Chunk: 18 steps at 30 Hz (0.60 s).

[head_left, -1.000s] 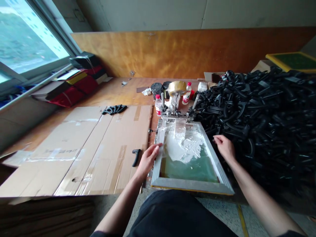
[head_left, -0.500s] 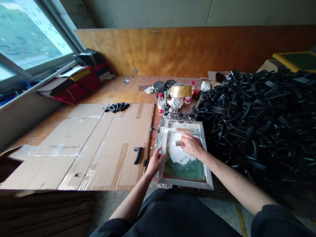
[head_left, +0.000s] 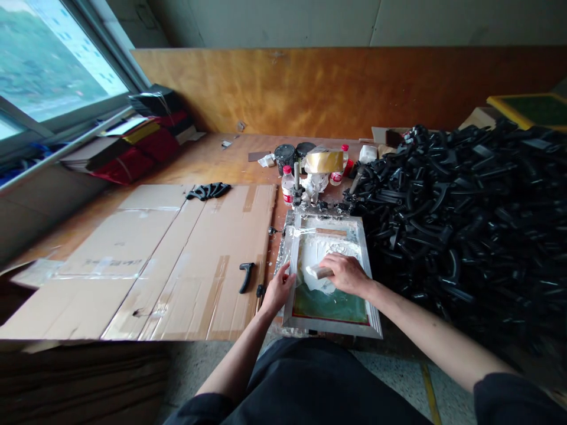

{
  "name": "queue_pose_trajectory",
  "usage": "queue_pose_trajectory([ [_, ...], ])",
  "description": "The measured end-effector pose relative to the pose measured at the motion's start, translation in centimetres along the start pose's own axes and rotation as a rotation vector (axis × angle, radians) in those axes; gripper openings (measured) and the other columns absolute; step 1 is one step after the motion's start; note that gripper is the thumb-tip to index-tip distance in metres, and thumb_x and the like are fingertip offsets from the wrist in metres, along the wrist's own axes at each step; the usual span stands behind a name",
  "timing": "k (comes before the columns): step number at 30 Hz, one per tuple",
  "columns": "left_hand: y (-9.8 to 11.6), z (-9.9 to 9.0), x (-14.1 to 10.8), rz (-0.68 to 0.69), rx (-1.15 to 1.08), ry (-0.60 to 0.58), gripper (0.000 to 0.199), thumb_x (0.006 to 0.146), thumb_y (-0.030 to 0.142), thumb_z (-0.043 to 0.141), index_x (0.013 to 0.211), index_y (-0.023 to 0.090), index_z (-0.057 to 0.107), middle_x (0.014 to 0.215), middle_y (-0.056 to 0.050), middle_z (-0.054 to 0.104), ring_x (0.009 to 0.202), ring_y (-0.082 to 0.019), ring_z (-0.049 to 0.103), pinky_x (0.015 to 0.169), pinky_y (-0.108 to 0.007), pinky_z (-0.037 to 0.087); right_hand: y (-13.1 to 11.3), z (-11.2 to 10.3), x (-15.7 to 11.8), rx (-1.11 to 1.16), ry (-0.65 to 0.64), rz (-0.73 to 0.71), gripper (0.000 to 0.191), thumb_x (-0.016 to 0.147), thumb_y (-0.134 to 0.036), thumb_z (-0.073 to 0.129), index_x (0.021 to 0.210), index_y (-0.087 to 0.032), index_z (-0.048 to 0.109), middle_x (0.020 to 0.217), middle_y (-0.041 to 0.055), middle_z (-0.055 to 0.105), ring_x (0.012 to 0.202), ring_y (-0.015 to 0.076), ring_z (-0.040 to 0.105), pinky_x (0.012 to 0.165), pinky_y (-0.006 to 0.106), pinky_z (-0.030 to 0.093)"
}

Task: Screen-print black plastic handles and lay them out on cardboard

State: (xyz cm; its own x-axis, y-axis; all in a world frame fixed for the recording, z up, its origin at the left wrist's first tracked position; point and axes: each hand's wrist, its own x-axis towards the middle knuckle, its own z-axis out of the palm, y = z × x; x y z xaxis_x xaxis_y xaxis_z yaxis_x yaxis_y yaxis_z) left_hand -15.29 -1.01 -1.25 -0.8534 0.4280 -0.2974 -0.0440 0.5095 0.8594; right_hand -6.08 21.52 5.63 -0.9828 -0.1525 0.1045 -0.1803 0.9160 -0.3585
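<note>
A silver-framed printing screen (head_left: 375, 321) lies in front of me, its green mesh partly covered with white ink (head_left: 310, 254). In my right hand (head_left: 348, 273) is a small squeegee (head_left: 324, 272), its end smeared with white, low over the ink. My left hand (head_left: 279, 289) is at the screen's left rail, fingers apart, thumb near the rail; whether it presses on the frame I cannot tell. A wooden strip (head_left: 331, 232) lies at the far end of the screen. Behind it is a metal hinge clamp (head_left: 321, 208) spattered with white.
Cardboard (head_left: 177, 254) covers the table's left, bearing one black curved handle (head_left: 245, 277) and a row of several more (head_left: 208, 191). A large heap of black parts (head_left: 443, 218) borders the screen on the right. Bottles (head_left: 287, 186), black tubs (head_left: 284, 156) and a tape roll (head_left: 325, 160) stand behind.
My right hand has drawn the squeegee slightly toward me over the mesh, and the squeegee is now tilted, with white ink on its end. My left hand has stayed at the left rail.
</note>
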Motion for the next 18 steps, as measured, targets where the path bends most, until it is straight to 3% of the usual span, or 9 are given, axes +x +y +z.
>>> queue_pose_trajectory([
  [2,0.0,0.0,0.0,-0.001,-0.017,0.004,0.056,0.085,0.047,0.054,0.134,0.019,0.053,0.075,-0.002,0.062,0.066,-0.015,0.056,0.059,-0.024,0.040,-0.3,1.0,-0.3,-0.019,0.061,-0.006,0.025,0.077,-0.005,0.058,0.094,-0.021,0.067,0.097,0.0045,0.069,0.093,0.0203,0.061,0.077,0.029,0.046],
  [5,0.0,0.0,0.1,-0.008,-0.053,-0.003,0.057,0.084,0.048,0.055,0.133,0.018,0.054,0.073,-0.001,0.060,0.062,-0.014,0.053,0.056,-0.023,0.038,-0.6,1.6,-1.0,0.013,0.024,-0.060,0.024,0.080,-0.007,0.059,0.097,-0.021,0.067,0.095,0.0035,0.070,0.090,0.0193,0.063,0.076,0.028,0.047],
  [8,0.6,-0.5,-0.1,-0.003,-0.099,-0.041,0.059,0.084,0.047,0.056,0.135,0.018,0.051,0.068,0.001,0.057,0.059,-0.012,0.050,0.054,-0.022,0.035,-0.3,0.3,0.9,0.065,0.065,0.033,0.024,0.084,-0.020,0.064,0.107,-0.026,0.066,0.098,0.0003,0.071,0.087,0.0183,0.065,0.076,0.028,0.049],
  [10,1.7,-1.2,-0.6,0.010,-0.156,-0.072,0.065,0.082,0.049,0.058,0.138,0.018,0.048,0.064,0.004,0.052,0.054,-0.011,0.045,0.051,-0.021,0.032,0.5,-1.6,3.5,0.056,0.131,0.132,0.042,0.084,-0.027,0.067,0.124,-0.031,0.059,0.110,0.0002,0.070,0.090,0.0190,0.066,0.077,0.030,0.050],
  [12,3.4,-2.4,-1.2,0.012,-0.254,-0.100,0.068,0.082,0.054,0.058,0.140,0.020,0.046,0.062,0.005,0.050,0.050,-0.010,0.042,0.048,-0.020,0.030,2.1,-4.2,5.7,0.021,0.186,0.222,0.056,0.083,-0.031,0.068,0.136,-0.033,0.050,0.114,0.0019,0.069,0.089,0.0200,0.066,0.076,0.031,0.050],
  [14,5.8,-3.6,-1.8,0.014,-0.372,-0.113,0.066,0.084,0.062,0.051,0.134,0.020,0.052,0.064,0.002,0.054,0.051,-0.011,0.045,0.047,-0.021,0.032,4.8,-7.0,6.3,0.019,0.274,0.316,0.054,0.085,-0.038,0.065,0.136,-0.030,0.052,0.104,0.0032,0.072,0.081,0.0196,0.066,0.072,0.030,0.049],
  [16,8.6,-4.7,-1.9,0.043,-0.463,-0.109,0.064,0.086,0.067,0.042,0.123,0.019,0.060,0.072,-0.002,0.061,0.057,-0.013,0.052,0.049,-0.023,0.039,8.0,-9.2,5.1,0.064,0.432,0.444,0.042,0.089,-0.042,0.055,0.126,-0.024,0.060,0.089,0.0043,0.072,0.075,0.0186,0.065,0.070,0.029,0.047],
  [18,11.7,-5.4,-1.3,0.120,-0.495,-0.035,0.065,0.087,0.069,0.034,0.114,0.018,0.064,0.082,-0.006,0.066,0.064,-0.015,0.058,0.053,-0.025,0.045,10.9,-9.6,2.5,0.107,0.548,0.618,0.038,0.093,-0.042,0.045,0.113,-0.018,0.066,0.080,0.0059,0.070,0.072,0.0193,0.064,0.068,0.030,0.046],
])
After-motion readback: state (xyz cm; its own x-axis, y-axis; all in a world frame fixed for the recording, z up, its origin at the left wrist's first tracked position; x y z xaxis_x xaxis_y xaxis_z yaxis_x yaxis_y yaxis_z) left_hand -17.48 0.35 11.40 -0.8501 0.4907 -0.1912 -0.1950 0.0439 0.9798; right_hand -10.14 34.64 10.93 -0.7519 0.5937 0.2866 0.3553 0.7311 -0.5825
